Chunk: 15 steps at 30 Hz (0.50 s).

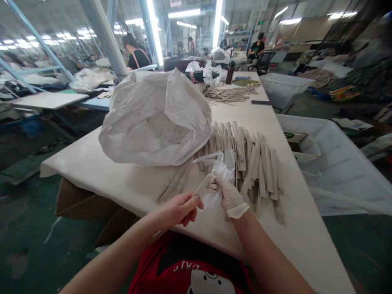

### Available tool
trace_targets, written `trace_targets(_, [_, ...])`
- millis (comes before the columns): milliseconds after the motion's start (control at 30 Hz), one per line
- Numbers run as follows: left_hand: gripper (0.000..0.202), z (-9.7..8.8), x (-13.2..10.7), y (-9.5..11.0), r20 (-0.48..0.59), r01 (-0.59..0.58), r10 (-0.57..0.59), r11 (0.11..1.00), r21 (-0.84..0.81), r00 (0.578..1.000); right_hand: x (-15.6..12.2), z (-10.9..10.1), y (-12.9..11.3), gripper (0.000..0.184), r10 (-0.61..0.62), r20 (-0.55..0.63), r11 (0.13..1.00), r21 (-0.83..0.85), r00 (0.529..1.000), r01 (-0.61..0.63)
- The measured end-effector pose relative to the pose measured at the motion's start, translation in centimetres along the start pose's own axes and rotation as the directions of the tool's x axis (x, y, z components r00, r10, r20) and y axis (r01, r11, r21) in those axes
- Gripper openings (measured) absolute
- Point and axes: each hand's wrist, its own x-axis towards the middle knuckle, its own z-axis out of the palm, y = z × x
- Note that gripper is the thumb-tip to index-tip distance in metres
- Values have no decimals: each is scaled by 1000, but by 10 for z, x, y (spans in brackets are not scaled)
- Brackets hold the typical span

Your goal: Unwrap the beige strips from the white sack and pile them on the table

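Note:
My left hand, bare, is curled closed with thumb and forefinger pinching one end of a narrow pale strip. That strip runs up to my right hand, which wears a thin whitish glove and is closed on a crumpled translucent plastic bag. Whether the strip is part of the bag or a separate piece, I cannot tell. Just beyond my right hand lie many flat beige fabric strips, side by side in overlapping rows.
A large white sack gapes on the cream-covered table. More thin strips lie at the far end, near a dark bottle. White plastic bins stand along the right edge. Several people are further back.

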Motion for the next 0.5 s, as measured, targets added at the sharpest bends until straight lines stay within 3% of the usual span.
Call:
trace_targets(67, [35,14,-3,-3,74,34,-34,999,13,997,2,3,6,30,-10,-67,1000,-20,998,9])
trace_targets(133, [34,18,0,-7,55,57,-57,998,11,997,2,5,10,30,-15,-87,999,-42,996,11])
trace_targets(267, [38,10,8,-17,19,95,-94,994,-54,995,0,0,7,27,-57,-76,989,-140,995,46])
trace_targets(400, [42,4,5,-18,110,120,-101,975,-188,989,-6,-2,10,27,-142,-121,956,-274,982,105])
trace_targets(500, [45,3,4,-15,139,121,-80,941,-317,987,-13,2,20,30,-169,-87,917,-380,982,124])
